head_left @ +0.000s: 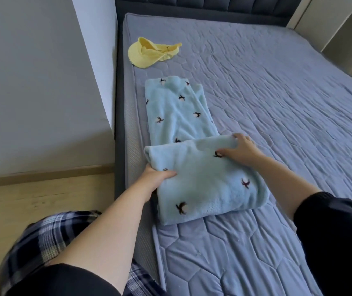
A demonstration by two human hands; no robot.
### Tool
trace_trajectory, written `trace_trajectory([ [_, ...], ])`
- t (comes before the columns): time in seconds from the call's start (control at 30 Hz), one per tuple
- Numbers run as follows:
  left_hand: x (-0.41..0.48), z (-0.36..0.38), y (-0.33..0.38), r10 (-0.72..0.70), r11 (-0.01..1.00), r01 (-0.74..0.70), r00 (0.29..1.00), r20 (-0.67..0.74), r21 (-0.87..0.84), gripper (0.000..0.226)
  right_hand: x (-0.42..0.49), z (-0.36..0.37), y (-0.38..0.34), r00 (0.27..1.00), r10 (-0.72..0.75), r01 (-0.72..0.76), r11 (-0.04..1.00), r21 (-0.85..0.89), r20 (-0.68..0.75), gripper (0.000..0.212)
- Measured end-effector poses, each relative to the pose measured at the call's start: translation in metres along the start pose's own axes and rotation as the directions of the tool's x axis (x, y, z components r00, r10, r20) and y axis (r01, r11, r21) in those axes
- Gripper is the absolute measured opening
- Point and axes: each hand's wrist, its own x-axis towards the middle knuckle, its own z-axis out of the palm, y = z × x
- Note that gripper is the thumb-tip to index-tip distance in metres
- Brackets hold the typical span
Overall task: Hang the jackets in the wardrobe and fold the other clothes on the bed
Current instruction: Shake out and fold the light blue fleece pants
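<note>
Your black sleeves point(337, 242) run off the frame. Your left hand point(155, 176) grips the blue fleece garment point(202, 184), its fingers hidden underneath; your right hand point(242, 149) pinches the folded-over edge. It lies on the bed point(277, 103), near the left side

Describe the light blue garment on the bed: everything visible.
The light blue garment looks like soft fleece, dotted with small dark bird-like motifs. It lies lengthwise near the left edge of the quilted mattress, its near end folded over the rest. The left hand grips the fold's left edge; the right hand grips its far right corner.
</note>
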Motion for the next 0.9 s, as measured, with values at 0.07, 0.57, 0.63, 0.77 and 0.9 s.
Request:
trace_trajectory([
  [0.07,0.005,0.000,-0.002,-0.011,0.999,0.010,1.000,-0.018,-0.046,0.046,-0.002,0.003,0.026,0.976,0.198,-0.215,0.950,0.228,0.096,0.095],
  [0.57,0.009,0.019,0.009,0.684,0.031,-0.463,0.656,0.319,0.886,0.054,-0.053,0.039,-0.011,0.832,-0.505,0.443,0.854,-0.274,-0.230,0.058],
  [0.63,0.019,0.015,-0.006,0.450,0.054,-0.372,0.838,0.310,0.927,0.050,-0.074,0.057,-0.020,0.756,-0.654,0.607,0.681,-0.409,0.031,0.068],
  [0.77,0.032,0.008,-0.016,0.421,0.100,-0.382,0.853,0.309,0.919,0.051,-0.107,0.084,-0.007,0.637,-0.736,0.678,0.393,-0.621,0.229,0.103],
  [0.9,0.035,0.006,-0.018,0.418,0.182,-0.398,0.859,0.296,0.899,0.051,-0.110,0.090,0.009,0.685,-0.722,0.552,0.431,-0.714,0.094,0.109],
])
